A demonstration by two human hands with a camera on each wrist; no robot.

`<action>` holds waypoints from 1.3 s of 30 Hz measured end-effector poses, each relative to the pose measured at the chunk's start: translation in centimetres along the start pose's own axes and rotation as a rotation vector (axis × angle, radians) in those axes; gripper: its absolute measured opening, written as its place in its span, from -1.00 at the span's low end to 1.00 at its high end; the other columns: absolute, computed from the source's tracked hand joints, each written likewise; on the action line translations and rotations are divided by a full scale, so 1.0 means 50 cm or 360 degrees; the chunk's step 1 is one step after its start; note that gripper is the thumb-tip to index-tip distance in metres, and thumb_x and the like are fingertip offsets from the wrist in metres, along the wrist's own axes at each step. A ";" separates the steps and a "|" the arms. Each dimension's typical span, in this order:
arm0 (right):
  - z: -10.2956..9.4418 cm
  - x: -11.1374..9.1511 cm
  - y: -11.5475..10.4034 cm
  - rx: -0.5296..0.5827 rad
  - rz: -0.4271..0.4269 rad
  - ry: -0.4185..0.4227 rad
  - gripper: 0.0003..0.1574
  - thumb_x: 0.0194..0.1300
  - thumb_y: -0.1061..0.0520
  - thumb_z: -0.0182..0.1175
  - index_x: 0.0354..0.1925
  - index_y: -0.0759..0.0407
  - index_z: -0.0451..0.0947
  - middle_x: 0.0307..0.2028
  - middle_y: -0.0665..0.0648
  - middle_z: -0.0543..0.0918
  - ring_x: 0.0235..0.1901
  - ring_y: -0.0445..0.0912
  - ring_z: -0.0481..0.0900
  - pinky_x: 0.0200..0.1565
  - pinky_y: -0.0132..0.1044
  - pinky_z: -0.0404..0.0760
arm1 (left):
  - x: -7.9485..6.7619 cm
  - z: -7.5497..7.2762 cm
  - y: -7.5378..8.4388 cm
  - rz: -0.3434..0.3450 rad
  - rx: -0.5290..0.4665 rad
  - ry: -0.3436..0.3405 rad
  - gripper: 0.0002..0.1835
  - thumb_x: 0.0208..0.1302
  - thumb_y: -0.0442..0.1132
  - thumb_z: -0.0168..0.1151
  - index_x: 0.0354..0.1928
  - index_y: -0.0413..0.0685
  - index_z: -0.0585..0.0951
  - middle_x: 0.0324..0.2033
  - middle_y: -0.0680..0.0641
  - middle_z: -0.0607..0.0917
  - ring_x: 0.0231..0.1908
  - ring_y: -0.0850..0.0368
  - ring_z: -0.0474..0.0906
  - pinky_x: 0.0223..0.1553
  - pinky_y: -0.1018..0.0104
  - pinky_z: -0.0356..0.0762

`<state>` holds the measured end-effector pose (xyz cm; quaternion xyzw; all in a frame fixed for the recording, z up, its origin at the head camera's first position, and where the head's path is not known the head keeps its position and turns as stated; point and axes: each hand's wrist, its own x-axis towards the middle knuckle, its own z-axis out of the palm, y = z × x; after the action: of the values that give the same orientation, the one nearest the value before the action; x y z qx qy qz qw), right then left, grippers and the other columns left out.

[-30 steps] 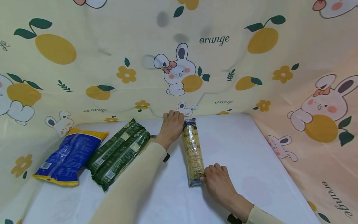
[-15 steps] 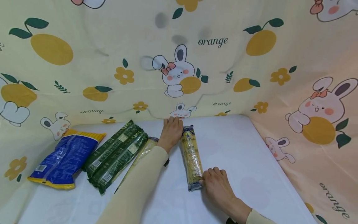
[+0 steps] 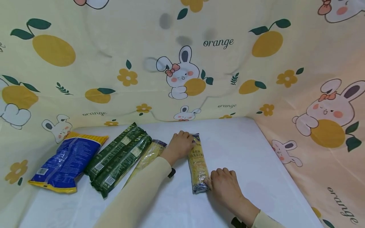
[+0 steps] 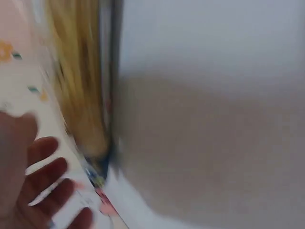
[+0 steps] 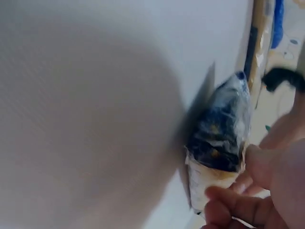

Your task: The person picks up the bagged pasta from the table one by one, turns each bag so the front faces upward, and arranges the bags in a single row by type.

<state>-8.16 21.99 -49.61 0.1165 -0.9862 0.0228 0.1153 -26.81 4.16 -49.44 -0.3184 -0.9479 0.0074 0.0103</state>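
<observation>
A long clear pack of yellow noodles (image 3: 198, 161) with dark blue ends lies lengthwise on the white table. My right hand (image 3: 228, 188) pinches its near end; in the right wrist view the thumb (image 5: 259, 164) and fingers sit at the pack's blue end (image 5: 221, 129). My left hand (image 3: 179, 145) is at the far end, overlapping its left edge in the head view. The left wrist view is blurred but shows the left fingers (image 4: 50, 183) spread and loosely bent, with a noodle pack (image 4: 81, 86) beside them.
Left of my left forearm lies another yellow noodle pack (image 3: 149, 155), partly covered by the sleeve. Beside it rest a green double pack (image 3: 119, 158) and a blue bag with yellow ends (image 3: 71, 161). A printed cloth (image 3: 142, 41) hangs behind the white table (image 3: 242, 145).
My left hand has come nearer and rightward onto the far end of the noodle pack. Different lettering on the pack now faces up. The right hand stays at the near end.
</observation>
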 end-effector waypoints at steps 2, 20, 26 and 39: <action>0.001 0.009 -0.002 -0.0002 0.0008 0.0062 -0.53 0.37 -0.19 0.41 -0.38 0.14 0.53 -0.41 0.08 0.55 -0.35 0.01 0.48 -0.17 0.01 0.52 | -0.025 0.000 0.014 0.0043 -0.0067 -0.0109 -0.42 0.68 0.17 -0.09 0.50 0.01 0.47 0.44 -0.08 0.51 0.45 -0.09 0.40 0.36 -0.12 0.47; 0.073 0.099 -0.071 0.0158 -0.0058 -0.0400 -0.18 0.58 0.01 0.04 0.60 0.37 0.14 0.62 0.34 0.17 0.62 0.32 0.08 0.48 0.36 0.24 | -0.208 -0.022 -0.113 0.0093 -0.0199 -0.0078 -0.60 0.64 -0.12 0.10 0.34 -0.13 0.61 0.35 -0.17 0.62 0.44 -0.18 0.45 0.46 -0.10 0.37; 0.070 0.105 -0.010 0.0086 -0.0003 -0.0413 -0.18 0.60 0.02 -0.02 0.62 0.38 0.09 0.63 0.34 0.14 0.63 0.31 0.03 0.46 0.40 0.22 | -0.304 -0.026 -0.200 0.0019 -0.0256 -0.0131 -0.55 0.63 -0.10 0.13 0.38 -0.19 0.57 0.40 -0.22 0.56 0.47 -0.25 0.39 0.45 -0.21 0.36; 0.050 0.074 0.182 0.0110 0.0111 -0.0336 -0.20 0.56 0.09 -0.01 0.61 0.39 0.11 0.61 0.41 0.14 0.59 0.41 0.06 0.42 0.51 0.18 | -0.422 -0.024 -0.279 0.0076 -0.0354 -0.0328 -0.33 0.65 0.06 0.05 0.60 -0.14 0.30 0.61 -0.21 0.27 0.61 -0.27 0.13 0.51 -0.38 0.13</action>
<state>-14.37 29.82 -51.36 0.0878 -0.9949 0.0486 0.0059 -18.36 -19.70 -48.27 -0.3375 -0.9311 -0.0649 -0.1226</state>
